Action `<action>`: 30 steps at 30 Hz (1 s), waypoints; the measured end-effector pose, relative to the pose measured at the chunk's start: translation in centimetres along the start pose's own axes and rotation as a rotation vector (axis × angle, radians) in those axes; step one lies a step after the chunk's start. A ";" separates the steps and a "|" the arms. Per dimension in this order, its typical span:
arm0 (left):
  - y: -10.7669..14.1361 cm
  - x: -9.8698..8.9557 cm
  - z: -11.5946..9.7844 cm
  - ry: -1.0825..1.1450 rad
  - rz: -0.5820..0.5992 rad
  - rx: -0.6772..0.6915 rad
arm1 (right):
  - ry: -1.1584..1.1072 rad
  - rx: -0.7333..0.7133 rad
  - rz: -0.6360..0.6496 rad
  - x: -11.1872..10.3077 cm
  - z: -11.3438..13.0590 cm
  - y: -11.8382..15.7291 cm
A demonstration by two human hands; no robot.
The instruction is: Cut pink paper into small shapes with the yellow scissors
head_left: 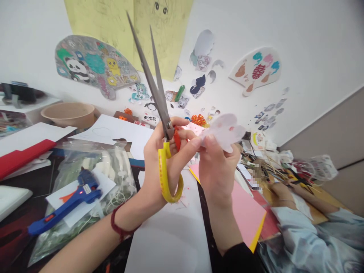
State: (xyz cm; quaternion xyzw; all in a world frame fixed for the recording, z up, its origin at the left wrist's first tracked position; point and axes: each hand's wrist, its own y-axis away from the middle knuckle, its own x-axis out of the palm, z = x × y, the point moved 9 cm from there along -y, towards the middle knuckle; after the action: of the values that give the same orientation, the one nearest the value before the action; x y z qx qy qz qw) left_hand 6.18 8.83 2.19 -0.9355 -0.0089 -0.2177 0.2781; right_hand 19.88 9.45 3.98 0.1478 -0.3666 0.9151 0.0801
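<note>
Yellow-handled scissors [164, 113] hang in my left hand [159, 151], their blades pointing up and slightly parted. One handle loop lies over the thumb side of this hand, and a red part of the handle shows between the fingers. A pale pinkish-white paper cutout [224, 131] with a scalloped edge and small red marks is pinched in my right hand [217, 163]. My left thumb and fingertips meet its left edge. Beneath my hands lies a long white sheet [170, 235] with small scraps on it.
Left, a blue glue gun [76, 197] with a lit red light rests on paper over a clear plastic bag [119, 159]. A round bowl [68, 113] stands behind. Pink paper [244, 212] lies right, near a phone [247, 176] and a co-worker's arms [307, 197]. Paper fans hang on the wall.
</note>
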 end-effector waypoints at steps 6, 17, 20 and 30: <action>-0.7 0.3 -1.2 -0.281 0.078 0.120 | 0.162 -0.052 -0.091 -1.2 1.2 -0.4; -1.5 1.8 -1.4 -0.619 0.418 0.295 | 0.121 -0.201 -0.082 -2.6 3.8 -1.5; -1.0 2.5 -1.2 -0.631 0.449 0.292 | 0.125 -0.237 -0.078 -2.7 3.7 -1.4; -0.1 3.2 -1.3 -0.652 0.480 0.306 | 0.210 -0.323 -0.120 -3.1 3.6 -1.2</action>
State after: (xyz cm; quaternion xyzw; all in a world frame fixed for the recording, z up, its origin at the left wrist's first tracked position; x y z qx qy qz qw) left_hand 8.56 7.94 4.56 -0.8789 0.0895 0.1638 0.4389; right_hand 23.84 7.72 6.17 0.0584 -0.4887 0.8484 0.1949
